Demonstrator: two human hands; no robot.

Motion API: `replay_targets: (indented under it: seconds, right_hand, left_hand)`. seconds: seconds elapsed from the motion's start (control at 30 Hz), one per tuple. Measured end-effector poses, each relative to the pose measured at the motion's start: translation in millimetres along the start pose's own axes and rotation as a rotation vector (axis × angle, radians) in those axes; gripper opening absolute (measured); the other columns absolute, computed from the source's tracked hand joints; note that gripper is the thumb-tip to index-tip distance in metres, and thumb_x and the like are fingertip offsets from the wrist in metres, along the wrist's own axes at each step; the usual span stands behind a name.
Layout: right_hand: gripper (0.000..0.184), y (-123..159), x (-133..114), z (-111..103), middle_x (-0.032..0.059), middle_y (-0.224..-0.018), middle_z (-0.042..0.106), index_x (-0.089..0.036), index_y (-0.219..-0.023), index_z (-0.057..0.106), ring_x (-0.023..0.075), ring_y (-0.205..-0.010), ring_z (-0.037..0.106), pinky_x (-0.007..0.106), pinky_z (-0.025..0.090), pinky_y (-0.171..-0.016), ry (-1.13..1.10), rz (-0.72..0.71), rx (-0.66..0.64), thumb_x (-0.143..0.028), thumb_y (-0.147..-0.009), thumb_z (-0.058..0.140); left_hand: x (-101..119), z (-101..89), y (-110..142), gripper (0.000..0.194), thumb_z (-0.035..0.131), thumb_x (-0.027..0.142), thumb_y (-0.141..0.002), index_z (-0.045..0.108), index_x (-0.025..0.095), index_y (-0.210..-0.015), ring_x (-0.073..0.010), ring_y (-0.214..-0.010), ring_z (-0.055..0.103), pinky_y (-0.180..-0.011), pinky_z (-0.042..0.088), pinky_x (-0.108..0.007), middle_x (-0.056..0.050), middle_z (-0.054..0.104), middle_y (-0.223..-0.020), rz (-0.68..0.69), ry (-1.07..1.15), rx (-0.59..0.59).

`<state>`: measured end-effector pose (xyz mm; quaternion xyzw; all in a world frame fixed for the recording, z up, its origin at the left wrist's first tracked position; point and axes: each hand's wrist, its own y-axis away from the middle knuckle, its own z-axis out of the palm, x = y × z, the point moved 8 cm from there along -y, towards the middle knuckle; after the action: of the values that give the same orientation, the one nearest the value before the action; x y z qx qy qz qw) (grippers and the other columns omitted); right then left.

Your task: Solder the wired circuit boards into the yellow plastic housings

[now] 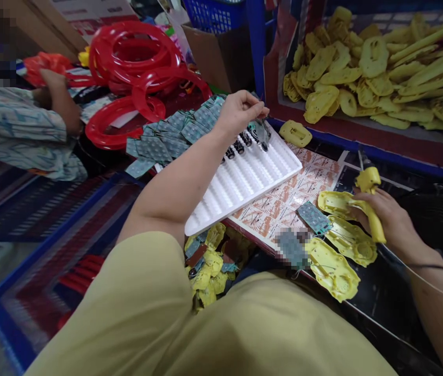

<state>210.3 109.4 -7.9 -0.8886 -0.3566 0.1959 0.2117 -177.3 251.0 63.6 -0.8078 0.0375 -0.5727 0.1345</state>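
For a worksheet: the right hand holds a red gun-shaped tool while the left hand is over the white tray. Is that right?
Wrong colour: in the head view, the right hand holds a yellow gun-shaped tool while the left hand is over the white tray.

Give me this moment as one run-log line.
left hand: above white ridged tray, grip unclear | right hand: holding yellow gun-shaped tool | near tool: hollow yellow plastic shells
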Motion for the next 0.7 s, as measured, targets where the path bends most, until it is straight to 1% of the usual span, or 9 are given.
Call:
replay_targets:
  seconds: [0.1,0.2,0.23,0.3,0.4,0.47,0.57,0.6,0.7]
  right_hand:
    - [0.023,-8.8,11.5,19.9,0.0102,-0.109,0.085,-0.027,-0.111,0.077,0.0284,-0.092,0.083,0.041,0.069,-0.084,-0.010,0.021,-0.102,-0.046,-0.106,0.065]
    - [0.028,-0.1,10.5,18.0,0.0093,-0.107,0.085,-0.026,-0.115,0.078,0.0276,-0.087,0.082,0.036,0.063,-0.068,0.009,0.063,-0.158,-0.049,-0.107,0.064]
    - [0.029,4.3,8.2,13.9,0.0094,-0.106,0.085,-0.025,-0.116,0.078,0.0279,-0.087,0.082,0.036,0.062,-0.067,0.017,0.078,-0.161,-0.049,-0.107,0.064]
    - [0.027,12.5,1.4,4.0,0.0097,-0.104,0.084,-0.024,-0.114,0.077,0.0297,-0.092,0.082,0.040,0.065,-0.076,0.030,0.105,-0.145,-0.047,-0.106,0.065]
    - [0.020,18.6,-13.8,-12.9,0.0103,-0.113,0.084,-0.024,-0.116,0.074,0.0305,-0.106,0.082,0.047,0.068,-0.095,0.036,0.157,-0.040,-0.040,-0.106,0.068]
    - [0.020,17.2,-29.2,-27.2,0.0097,-0.123,0.083,-0.026,-0.123,0.070,0.0274,-0.109,0.082,0.042,0.068,-0.095,0.016,0.172,0.105,-0.034,-0.105,0.071]
    - [0.026,10.1,-60.4,-45.7,0.0053,-0.120,0.083,-0.030,-0.124,0.064,0.0234,-0.104,0.082,0.038,0.068,-0.090,-0.016,0.071,0.314,-0.026,-0.102,0.076]
    - [0.027,7.1,-69.9,-48.1,0.0039,-0.119,0.083,-0.030,-0.123,0.063,0.0231,-0.104,0.081,0.038,0.067,-0.089,0.000,0.026,0.340,-0.024,-0.101,0.077]
    - [0.031,0.5,-88.2,-44.4,0.0008,-0.117,0.082,-0.031,-0.124,0.061,0.0219,-0.102,0.079,0.038,0.063,-0.087,0.135,-0.063,0.315,-0.022,-0.100,0.078]
  left_hand:
    - [5.4,29.4,22.1,0.023,0.078,0.027,-0.103,0.060,0.019,-0.092,-0.0173,-0.100,0.084,-0.092,0.063,-0.029,0.000,0.081,-0.088,-0.162,0.136,-0.086]
    - [7.2,68.7,40.8,0.026,0.083,0.026,-0.101,0.059,0.018,-0.093,-0.0173,-0.092,0.085,-0.085,0.063,-0.027,0.001,0.079,-0.082,-0.255,0.221,-0.203]
    - [7.8,82.7,46.3,0.026,0.084,0.025,-0.100,0.060,0.018,-0.093,-0.0172,-0.089,0.084,-0.083,0.063,-0.027,0.001,0.078,-0.082,-0.273,0.245,-0.248]
    - [10.0,111.4,58.0,0.024,0.084,0.021,-0.099,0.061,0.017,-0.093,-0.0166,-0.084,0.083,-0.079,0.063,-0.026,0.001,0.078,-0.081,-0.310,0.283,-0.346]
    - [18.5,152.1,78.4,0.020,0.081,0.019,-0.101,0.063,0.016,-0.091,-0.0143,-0.078,0.082,-0.074,0.061,-0.023,0.002,0.076,-0.078,-0.379,0.332,-0.483]
    - [27.3,175.4,92.0,0.019,0.078,0.018,-0.103,0.063,0.015,-0.091,-0.0123,-0.074,0.080,-0.073,0.059,-0.021,0.003,0.073,-0.076,-0.437,0.388,-0.545]
    - [38.2,202.8,109.5,0.019,0.072,0.013,-0.106,0.062,0.015,-0.090,-0.0094,-0.067,0.077,-0.072,0.059,-0.021,0.005,0.070,-0.072,-0.553,0.494,-0.581]
    - [40.3,210.2,114.4,0.019,0.070,0.011,-0.106,0.062,0.015,-0.090,-0.0085,-0.064,0.075,-0.072,0.059,-0.021,0.005,0.070,-0.070,-0.596,0.527,-0.584]
    - [43.9,228.3,126.1,0.020,0.067,0.009,-0.106,0.063,0.014,-0.088,-0.0064,-0.059,0.068,-0.074,0.061,-0.022,0.004,0.070,-0.069,-0.693,0.633,-0.578]
